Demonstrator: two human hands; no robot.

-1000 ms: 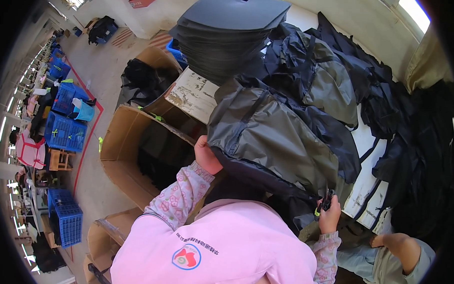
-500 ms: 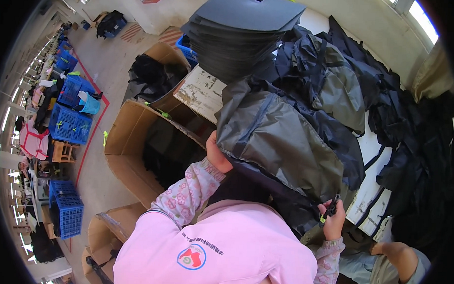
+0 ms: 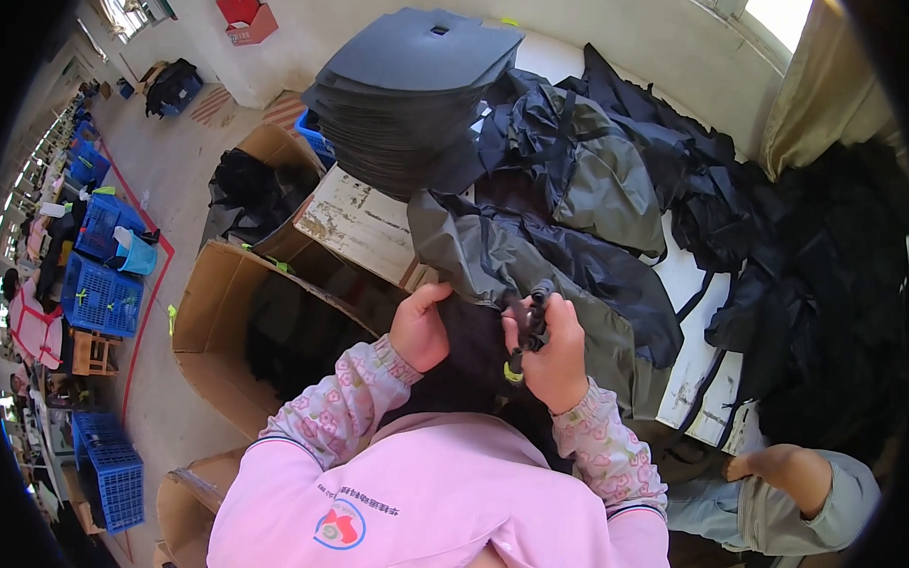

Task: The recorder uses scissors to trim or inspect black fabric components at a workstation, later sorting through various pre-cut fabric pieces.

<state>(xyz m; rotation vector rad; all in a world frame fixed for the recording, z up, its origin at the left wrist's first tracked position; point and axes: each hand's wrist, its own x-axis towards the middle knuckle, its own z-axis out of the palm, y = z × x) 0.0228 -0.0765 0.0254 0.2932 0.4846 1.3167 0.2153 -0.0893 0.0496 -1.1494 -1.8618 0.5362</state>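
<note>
I see the right hand (image 3: 557, 360), clasping a black tool (image 3: 536, 325), now nearer the left hand (image 3: 420, 330), whose grip I can't tell.

The scene is viewed through the left of two head-worn fisheye cameras, aimed steeply downward over the pink shirt (image 3: 447, 494). The left hand (image 3: 420, 330) and right hand (image 3: 558, 360) are taken in from close above, the white surface (image 3: 686, 260) is faced beyond them, and floor (image 3: 193, 180) is caught receding at left, straight edges being bent.
</note>
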